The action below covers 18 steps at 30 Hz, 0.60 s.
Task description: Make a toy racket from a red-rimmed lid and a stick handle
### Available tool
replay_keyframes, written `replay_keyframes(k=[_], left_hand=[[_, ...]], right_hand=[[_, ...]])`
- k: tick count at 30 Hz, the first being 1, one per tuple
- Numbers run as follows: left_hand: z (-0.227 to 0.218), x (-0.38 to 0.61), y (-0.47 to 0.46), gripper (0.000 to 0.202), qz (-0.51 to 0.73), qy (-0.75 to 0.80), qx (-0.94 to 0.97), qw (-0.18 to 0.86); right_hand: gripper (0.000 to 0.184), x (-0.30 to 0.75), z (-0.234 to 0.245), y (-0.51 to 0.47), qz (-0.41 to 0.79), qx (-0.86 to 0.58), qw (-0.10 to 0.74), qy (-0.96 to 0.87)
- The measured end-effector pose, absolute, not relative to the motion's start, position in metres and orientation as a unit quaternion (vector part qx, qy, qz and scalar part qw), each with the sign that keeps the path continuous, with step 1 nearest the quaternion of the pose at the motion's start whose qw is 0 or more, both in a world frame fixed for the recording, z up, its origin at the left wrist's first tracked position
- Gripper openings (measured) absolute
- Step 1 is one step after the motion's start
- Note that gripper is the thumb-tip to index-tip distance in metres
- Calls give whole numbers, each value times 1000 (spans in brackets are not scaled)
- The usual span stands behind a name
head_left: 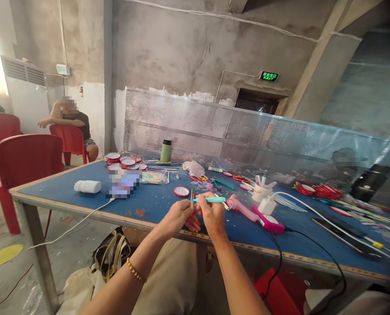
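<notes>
Above the near edge of the blue table, my left hand (178, 214) pinches a thin stick (192, 193) that stands upright, with green and red on its top part. My right hand (212, 215) grips a teal pen (216, 199), held nearly level, its left end at the stick. Whether the pen touches the stick is too small to tell. Just beyond my hands lies a round white disc with a red rim (181, 191). To the right of my right hand is a pink handheld tool (242, 208) with a magenta base.
The blue table (109, 214) carries a white bottle (88, 187), a green flask (165, 151), a pile of red-rimmed discs (127, 162), teal-handled pliers (224, 184) and a cup of pens (261, 192). Cables cross the right side. A perforated metal screen (182, 127) stands behind. A person sits at the left.
</notes>
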<state>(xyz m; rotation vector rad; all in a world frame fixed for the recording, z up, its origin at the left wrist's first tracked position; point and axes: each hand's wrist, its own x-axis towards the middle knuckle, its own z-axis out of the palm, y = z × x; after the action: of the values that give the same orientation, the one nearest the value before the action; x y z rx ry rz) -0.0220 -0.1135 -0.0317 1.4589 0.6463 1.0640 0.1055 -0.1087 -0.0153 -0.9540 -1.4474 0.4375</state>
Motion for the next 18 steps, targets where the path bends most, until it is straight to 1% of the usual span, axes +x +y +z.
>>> replay_keyframes(k=[9, 18], left_hand=[[-32, -22, -112, 40, 457, 277, 623, 571], [-32, -22, -112, 41, 456, 277, 624, 571]], right_hand=[[22, 105, -17, -108, 190, -411, 629, -632], [22, 106, -17, -108, 191, -410, 631, -630]])
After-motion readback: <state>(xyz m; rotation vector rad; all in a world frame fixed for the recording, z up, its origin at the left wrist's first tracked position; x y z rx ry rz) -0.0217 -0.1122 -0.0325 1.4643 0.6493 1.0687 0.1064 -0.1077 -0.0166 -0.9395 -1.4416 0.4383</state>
